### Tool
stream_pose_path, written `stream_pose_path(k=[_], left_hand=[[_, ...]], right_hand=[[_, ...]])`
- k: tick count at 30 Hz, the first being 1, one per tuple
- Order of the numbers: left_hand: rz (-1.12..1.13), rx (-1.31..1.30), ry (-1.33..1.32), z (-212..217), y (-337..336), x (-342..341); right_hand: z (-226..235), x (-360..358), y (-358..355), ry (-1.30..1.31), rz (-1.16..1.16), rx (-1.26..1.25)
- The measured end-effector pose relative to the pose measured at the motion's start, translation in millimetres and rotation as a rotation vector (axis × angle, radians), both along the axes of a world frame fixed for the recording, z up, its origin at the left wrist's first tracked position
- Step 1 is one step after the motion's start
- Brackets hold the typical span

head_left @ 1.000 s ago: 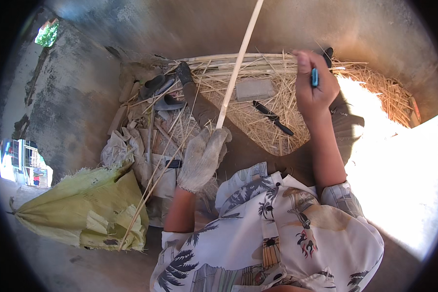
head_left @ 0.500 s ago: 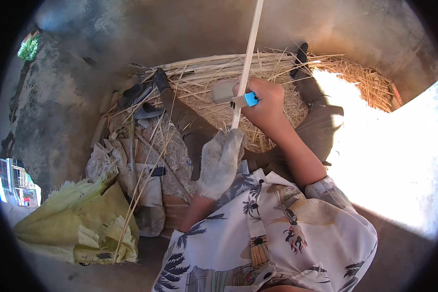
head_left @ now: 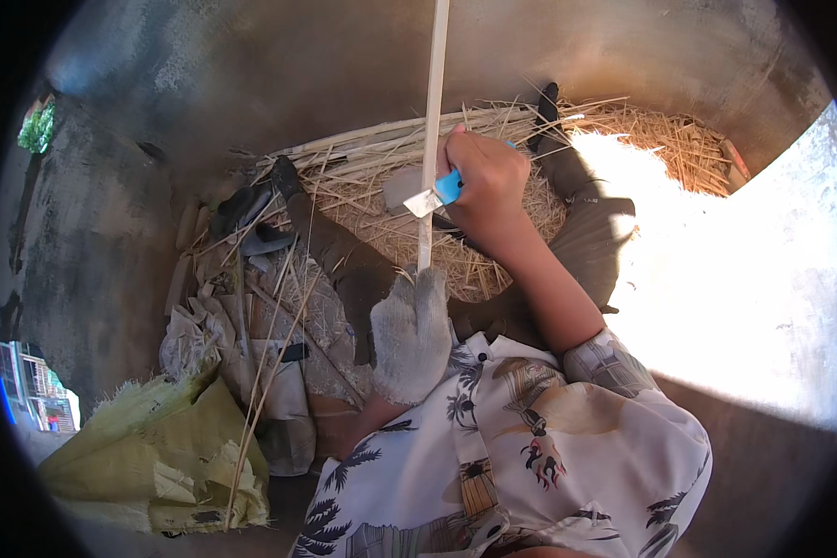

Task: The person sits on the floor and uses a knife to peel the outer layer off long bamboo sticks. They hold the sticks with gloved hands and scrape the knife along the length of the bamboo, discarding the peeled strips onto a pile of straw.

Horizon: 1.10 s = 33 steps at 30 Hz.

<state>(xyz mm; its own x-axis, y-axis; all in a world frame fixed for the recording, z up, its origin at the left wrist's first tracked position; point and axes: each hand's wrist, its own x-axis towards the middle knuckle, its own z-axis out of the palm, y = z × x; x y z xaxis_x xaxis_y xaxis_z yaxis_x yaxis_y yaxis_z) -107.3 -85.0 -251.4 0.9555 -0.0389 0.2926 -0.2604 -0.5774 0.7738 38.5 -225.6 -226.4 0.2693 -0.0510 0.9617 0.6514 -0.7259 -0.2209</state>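
A gloved left hand point(head_left: 411, 333) grips a pale cane strip point(head_left: 431, 139) while, at one o'clock, the bare right hand point(head_left: 485, 181) clamps a blue-handled knife point(head_left: 435, 195) against it.

Yellow sack point(head_left: 149, 456), straw pile point(head_left: 493, 195), perhaps rags point(head_left: 251, 344)

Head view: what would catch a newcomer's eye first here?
A long pale stick runs up the middle, gripped low by the gloved left hand. The bare right hand presses a blue-handled knife against it, above a heap of straw-coloured shavings. A yellow sack lies lower left.
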Motion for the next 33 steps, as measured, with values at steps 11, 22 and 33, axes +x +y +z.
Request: stream_pose_path(k=[11, 22, 33], left_hand=[[0.147, -0.13, 0.109, 15.6, -9.4, -6.9], [-0.476, 0.279, -0.251, 13.5, -26.9, -12.1], [-0.277, -0.151, 0.515, 12.0, -10.9, 7.0]], right_hand=[[29.3, 18.3, 13.0, -0.215, -0.01, 0.068], [92.2, 91.8, -110.5, 0.306, -0.276, 0.429], [38.3, -18.4, -111.2, 0.857, 1.001, 1.043]])
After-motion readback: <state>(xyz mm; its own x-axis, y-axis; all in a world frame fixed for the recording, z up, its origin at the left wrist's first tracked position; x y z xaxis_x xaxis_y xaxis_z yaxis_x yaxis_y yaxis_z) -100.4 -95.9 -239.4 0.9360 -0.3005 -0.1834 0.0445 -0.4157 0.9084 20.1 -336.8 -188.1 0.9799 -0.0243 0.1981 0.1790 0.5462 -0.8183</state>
